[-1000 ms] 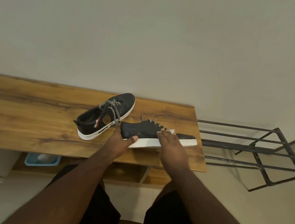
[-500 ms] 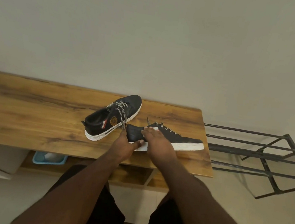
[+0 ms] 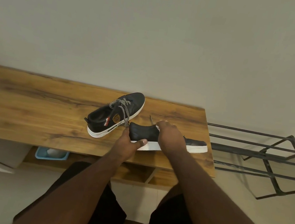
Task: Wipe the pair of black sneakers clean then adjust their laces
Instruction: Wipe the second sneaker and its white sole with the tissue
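1. Near sneaker (image 3: 144, 133) lies on the table (image 3: 32, 108) edge – light, soft upper, stiff sole.
2. Left hand (image 3: 127, 144) pinches its heel – best hold.
3. Right hand (image 3: 171, 137) presses a white cloth (image 3: 157, 127); its grip is unclear.

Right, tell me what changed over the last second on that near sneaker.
The right hand slid along the near sneaker from its midsection toward the heel side, up by the collar, a bit of white wipe showing under the fingers. The left hand still grips the heel, thumb on the white sole. The far sneaker stays put on the wooden table.
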